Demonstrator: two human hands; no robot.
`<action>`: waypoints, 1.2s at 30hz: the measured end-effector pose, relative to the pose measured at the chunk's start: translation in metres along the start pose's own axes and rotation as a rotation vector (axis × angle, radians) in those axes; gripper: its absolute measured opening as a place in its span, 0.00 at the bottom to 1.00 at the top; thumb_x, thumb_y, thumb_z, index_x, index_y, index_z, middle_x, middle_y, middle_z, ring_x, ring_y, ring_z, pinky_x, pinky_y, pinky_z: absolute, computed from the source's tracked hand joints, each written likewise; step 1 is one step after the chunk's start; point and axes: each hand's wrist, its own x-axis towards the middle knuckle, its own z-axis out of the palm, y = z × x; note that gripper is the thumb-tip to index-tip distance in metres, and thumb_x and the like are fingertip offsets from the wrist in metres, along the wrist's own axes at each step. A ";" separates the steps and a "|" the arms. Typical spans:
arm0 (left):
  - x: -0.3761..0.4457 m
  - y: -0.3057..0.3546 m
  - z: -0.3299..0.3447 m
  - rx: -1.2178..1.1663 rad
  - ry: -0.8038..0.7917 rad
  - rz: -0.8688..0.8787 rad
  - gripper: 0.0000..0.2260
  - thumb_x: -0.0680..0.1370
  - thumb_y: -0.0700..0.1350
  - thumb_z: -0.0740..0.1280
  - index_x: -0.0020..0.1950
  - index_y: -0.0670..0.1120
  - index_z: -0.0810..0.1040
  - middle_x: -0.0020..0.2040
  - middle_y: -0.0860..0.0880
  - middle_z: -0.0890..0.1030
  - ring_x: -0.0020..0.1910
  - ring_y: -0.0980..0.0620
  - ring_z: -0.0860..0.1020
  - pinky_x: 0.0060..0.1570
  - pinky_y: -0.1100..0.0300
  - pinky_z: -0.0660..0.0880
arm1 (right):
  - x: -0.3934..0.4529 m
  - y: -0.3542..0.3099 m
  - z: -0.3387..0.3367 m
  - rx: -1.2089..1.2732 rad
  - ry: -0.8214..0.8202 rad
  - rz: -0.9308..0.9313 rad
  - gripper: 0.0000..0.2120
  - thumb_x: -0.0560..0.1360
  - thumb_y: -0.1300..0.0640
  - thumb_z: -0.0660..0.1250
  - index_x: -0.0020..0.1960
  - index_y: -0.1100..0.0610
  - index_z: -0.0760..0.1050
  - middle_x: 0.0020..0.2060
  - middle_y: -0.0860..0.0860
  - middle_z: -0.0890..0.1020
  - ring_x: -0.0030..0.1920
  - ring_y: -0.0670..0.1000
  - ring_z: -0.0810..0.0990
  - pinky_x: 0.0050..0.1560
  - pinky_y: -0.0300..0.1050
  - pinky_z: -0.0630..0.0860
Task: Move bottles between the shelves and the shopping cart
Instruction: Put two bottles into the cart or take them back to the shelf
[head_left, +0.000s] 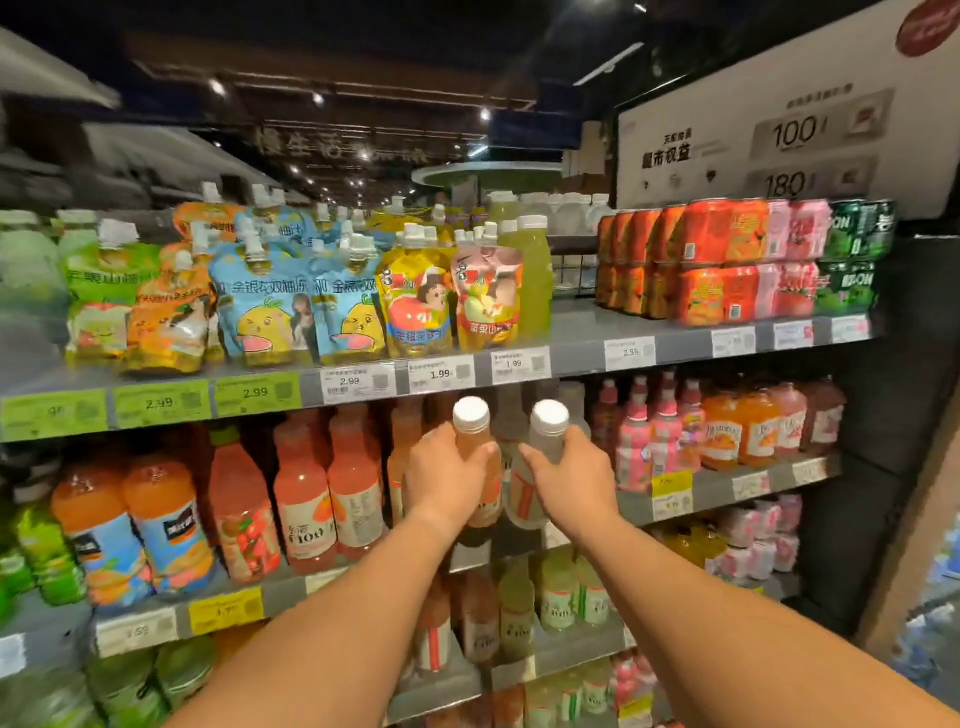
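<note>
Bottles upright, one per hand: your left hand (447, 480) wraps the orange bottle (475, 457), your right hand (569, 480) the clear bottle (543, 452), at 12 o'clock by the middle shelf (727, 491). Neck grips keep both vertical.

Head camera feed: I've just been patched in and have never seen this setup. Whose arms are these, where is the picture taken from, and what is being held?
There is no machine here. A person wears one wide-angle camera on the head, looking forward and down, so the two bare arms are their own. They face supermarket drink shelves. The left hand grips an orange bottle with a white cap. The right hand grips a pale bottle, also white-capped. Both bottles are upright, in front of the second shelf. Above stand drink pouches and can packs. No shopping cart is in view.
</note>
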 end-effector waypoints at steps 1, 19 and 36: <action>0.004 0.000 0.005 0.008 0.017 -0.028 0.15 0.75 0.57 0.70 0.54 0.48 0.80 0.53 0.48 0.82 0.54 0.46 0.79 0.46 0.60 0.69 | 0.010 0.002 0.002 -0.006 -0.023 -0.023 0.19 0.75 0.41 0.67 0.56 0.54 0.73 0.50 0.53 0.81 0.52 0.57 0.80 0.50 0.51 0.77; 0.062 -0.015 0.088 0.124 -0.010 -0.430 0.25 0.76 0.60 0.68 0.61 0.40 0.77 0.58 0.42 0.81 0.58 0.42 0.79 0.46 0.59 0.69 | 0.110 0.041 0.065 -0.141 -0.358 -0.112 0.19 0.76 0.39 0.64 0.41 0.54 0.70 0.44 0.54 0.81 0.42 0.55 0.78 0.42 0.46 0.75; -0.004 -0.016 0.051 0.047 0.080 -0.348 0.29 0.75 0.61 0.68 0.71 0.46 0.71 0.65 0.45 0.79 0.64 0.43 0.76 0.60 0.55 0.72 | 0.034 0.038 0.039 -0.061 -0.164 -0.182 0.29 0.75 0.41 0.66 0.67 0.59 0.68 0.61 0.56 0.75 0.61 0.58 0.75 0.58 0.51 0.73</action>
